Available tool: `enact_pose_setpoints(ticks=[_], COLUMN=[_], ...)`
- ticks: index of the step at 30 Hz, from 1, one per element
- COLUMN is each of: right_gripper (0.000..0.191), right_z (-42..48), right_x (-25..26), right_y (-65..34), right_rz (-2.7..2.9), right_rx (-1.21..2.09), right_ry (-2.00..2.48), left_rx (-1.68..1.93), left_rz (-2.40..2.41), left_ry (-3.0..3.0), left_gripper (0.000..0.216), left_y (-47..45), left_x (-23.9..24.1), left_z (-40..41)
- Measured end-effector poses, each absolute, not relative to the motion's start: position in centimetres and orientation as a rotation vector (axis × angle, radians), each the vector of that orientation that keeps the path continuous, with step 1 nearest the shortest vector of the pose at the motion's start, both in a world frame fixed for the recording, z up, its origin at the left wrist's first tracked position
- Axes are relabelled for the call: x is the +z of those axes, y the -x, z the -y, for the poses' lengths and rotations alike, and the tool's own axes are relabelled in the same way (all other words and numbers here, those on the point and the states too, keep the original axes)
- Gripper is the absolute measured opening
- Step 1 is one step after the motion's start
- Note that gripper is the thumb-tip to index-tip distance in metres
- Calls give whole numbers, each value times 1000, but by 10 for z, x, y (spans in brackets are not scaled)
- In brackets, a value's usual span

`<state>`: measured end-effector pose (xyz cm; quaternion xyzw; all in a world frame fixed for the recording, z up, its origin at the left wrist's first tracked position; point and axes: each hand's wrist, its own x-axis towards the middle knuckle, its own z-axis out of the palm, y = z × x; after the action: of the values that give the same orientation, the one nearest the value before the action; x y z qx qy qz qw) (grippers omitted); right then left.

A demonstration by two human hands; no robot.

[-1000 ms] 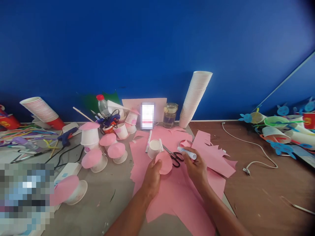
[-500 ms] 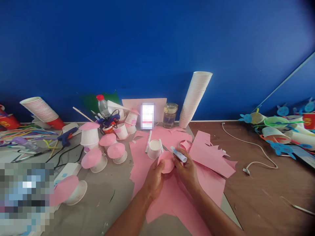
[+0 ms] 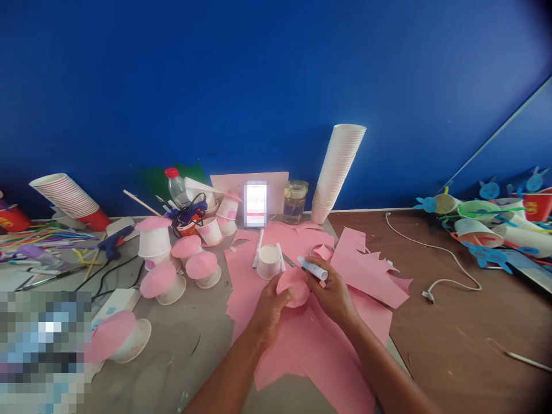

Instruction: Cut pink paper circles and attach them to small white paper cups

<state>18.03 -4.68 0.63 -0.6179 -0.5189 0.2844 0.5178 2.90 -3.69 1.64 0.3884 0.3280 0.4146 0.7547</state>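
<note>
A round pink paper piece (image 3: 295, 287) is held between my two hands, above a large sheet of pink paper (image 3: 297, 351). My left hand (image 3: 271, 307) grips its left edge, thumb on top. My right hand (image 3: 334, 292) pinches its right edge and also holds a white marker (image 3: 315, 269) across the fingers. Just beyond, a white paper cup (image 3: 269, 263) stands upside down on the pink sheet, with a white marker (image 3: 257, 250) on its left and another (image 3: 281, 257) on its right. Scissors (image 3: 288, 260), partly hidden, lie to the right of the cup.
Several white cups with pink paper tops (image 3: 201, 267) stand on the left. A tall cup stack (image 3: 338, 172) and a glass jar (image 3: 295, 202) rise at the back. A glue gun (image 3: 115, 238) lies far left. A white cable (image 3: 448, 247) runs over the brown surface.
The round pink piece has turned a little, showing more of its face. Both hands keep hold of it. The whole view has shifted slightly.
</note>
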Motion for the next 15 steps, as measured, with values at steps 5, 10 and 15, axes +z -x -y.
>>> enact_pose_setpoints(ticks=[5, 10, 15], right_gripper=[30, 29, 17], right_z=[47, 52, 61], right_x=[8, 7, 11], right_y=[-181, -181, -174], right_rz=[1441, 1456, 1624], right_rx=[692, 427, 212], right_ry=[1412, 1359, 1173], left_rx=[852, 819, 836], left_rz=[-830, -848, -860], left_ry=[-859, -904, -846], left_gripper=[40, 33, 36], left_y=[-27, -27, -28], left_x=[9, 8, 9], left_z=[35, 37, 38])
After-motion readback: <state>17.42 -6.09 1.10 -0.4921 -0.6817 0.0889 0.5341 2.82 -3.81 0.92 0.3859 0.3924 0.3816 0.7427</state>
